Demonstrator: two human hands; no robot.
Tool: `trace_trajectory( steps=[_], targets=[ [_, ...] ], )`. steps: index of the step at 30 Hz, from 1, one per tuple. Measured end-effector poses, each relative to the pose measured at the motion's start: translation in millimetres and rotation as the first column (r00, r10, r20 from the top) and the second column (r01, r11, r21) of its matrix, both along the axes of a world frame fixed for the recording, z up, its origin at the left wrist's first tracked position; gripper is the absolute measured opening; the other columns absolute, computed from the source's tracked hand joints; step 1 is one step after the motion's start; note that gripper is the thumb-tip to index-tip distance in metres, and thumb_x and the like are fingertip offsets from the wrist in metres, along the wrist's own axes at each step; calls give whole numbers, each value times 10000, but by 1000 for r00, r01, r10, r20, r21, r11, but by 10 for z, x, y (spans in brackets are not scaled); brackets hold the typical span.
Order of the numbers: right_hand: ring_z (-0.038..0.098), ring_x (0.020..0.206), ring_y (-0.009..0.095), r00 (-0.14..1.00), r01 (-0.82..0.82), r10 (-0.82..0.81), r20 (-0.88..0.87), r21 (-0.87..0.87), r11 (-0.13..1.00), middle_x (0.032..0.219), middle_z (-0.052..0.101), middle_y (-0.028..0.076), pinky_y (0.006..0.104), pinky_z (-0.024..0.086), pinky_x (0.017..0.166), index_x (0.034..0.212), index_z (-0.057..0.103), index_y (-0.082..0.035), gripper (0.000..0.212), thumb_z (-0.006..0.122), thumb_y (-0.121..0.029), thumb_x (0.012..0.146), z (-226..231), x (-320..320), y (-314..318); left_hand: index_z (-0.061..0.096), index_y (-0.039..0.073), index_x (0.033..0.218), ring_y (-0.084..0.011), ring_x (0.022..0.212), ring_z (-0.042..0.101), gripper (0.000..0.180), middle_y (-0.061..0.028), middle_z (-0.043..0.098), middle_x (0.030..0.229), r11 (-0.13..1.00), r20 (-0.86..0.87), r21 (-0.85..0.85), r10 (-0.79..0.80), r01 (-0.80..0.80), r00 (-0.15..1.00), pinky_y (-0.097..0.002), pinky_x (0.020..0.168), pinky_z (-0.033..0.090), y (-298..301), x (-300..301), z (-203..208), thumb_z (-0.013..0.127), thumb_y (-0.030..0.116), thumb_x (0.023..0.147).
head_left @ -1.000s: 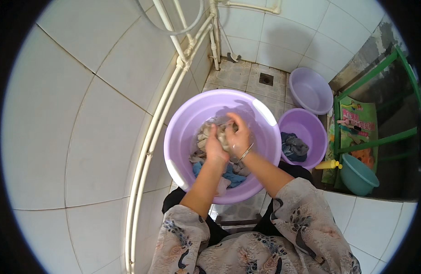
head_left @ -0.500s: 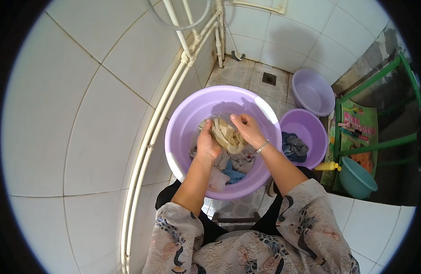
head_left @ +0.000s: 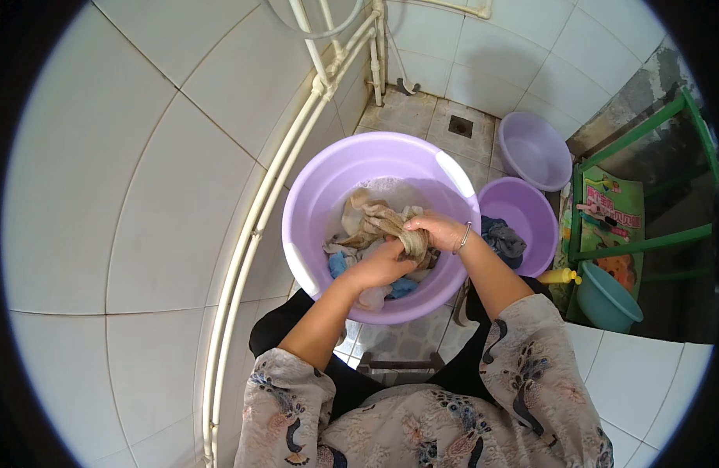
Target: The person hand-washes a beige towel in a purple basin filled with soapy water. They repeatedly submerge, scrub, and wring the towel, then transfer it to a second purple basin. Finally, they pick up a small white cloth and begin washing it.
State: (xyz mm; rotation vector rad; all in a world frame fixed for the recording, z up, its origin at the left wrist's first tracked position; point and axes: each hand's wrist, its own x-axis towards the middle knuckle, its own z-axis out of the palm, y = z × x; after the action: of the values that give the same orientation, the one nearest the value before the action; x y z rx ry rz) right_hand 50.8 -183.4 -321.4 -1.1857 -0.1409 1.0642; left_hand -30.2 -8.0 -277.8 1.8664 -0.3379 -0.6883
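Observation:
A large light-purple basin (head_left: 312, 164) with white handles holds soapy water and several wet clothes. Across it stretches a wrinkled beige cloth (head_left: 372, 224), its right end bunched between my hands. My right hand (head_left: 439, 232) closes over that bunched end from the right, a silver bangle on the wrist. From below, my left hand (head_left: 381, 265) grips the same end, its fingertips partly hidden in the folds. Blue cloth (head_left: 402, 288) and other pale pieces lie beneath and around my left hand.
Right of the basin, a smaller purple basin (head_left: 537, 210) holds dark clothes (head_left: 503, 242). Behind it is an empty lilac basin (head_left: 533, 148). A teal basin (head_left: 609, 300) and yellow bottle (head_left: 558, 276) sit near a green metal frame (head_left: 648, 244). Cream pipes (head_left: 275, 183) run along the left wall.
Both hands have moved lower and to the right in the basin. The beige cloth, earlier bunched up between them, now trails out to the upper left.

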Motion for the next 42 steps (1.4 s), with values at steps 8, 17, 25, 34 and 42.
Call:
trace_trajectory(
  steps=[8,17,25,34,42],
  targets=[
    [576,766,162,980,138,-98,173,-238,961,821,616,85,295,468,697,881,588,47,266,620,-174,737,229,-79,126,633,-2,885,-298,795,631,176,-171,646,834,915,298,374,34,-149,954,-366,700,482,597,33,-183,570,79,741],
    [557,725,166,716,-68,272,643,-324,944,797,620,122,300,470,710,931,591,33,265,625,-147,740,802,-388,226,620,-9,795,-177,531,586,145,-100,602,612,959,-161,159,259,-234,952,-326,490,447,435,-57,-144,557,120,770],
    [524,858,94,803,-276,346,485,-212,937,951,607,33,262,448,790,1130,540,13,371,652,-124,804,777,-254,123,537,79,1168,-230,976,586,318,-112,593,1079,226,-737,-493,404,-840,541,-385,857,485,198,78,-101,509,255,905],
    [557,853,124,869,-165,322,376,-393,905,957,627,65,282,450,800,1092,575,22,366,630,-216,820,276,-296,309,570,16,1119,-272,1069,548,298,-144,592,1135,754,490,-2,574,-657,656,-384,904,427,732,201,-552,546,145,851],
    [593,829,221,738,39,414,533,-646,762,895,633,127,332,461,768,1067,568,-10,378,642,-186,742,-159,-167,118,510,-25,1195,-280,1101,534,476,-172,597,1102,923,384,217,218,-317,897,-344,915,418,1098,-56,-471,565,68,732]
  ],
)
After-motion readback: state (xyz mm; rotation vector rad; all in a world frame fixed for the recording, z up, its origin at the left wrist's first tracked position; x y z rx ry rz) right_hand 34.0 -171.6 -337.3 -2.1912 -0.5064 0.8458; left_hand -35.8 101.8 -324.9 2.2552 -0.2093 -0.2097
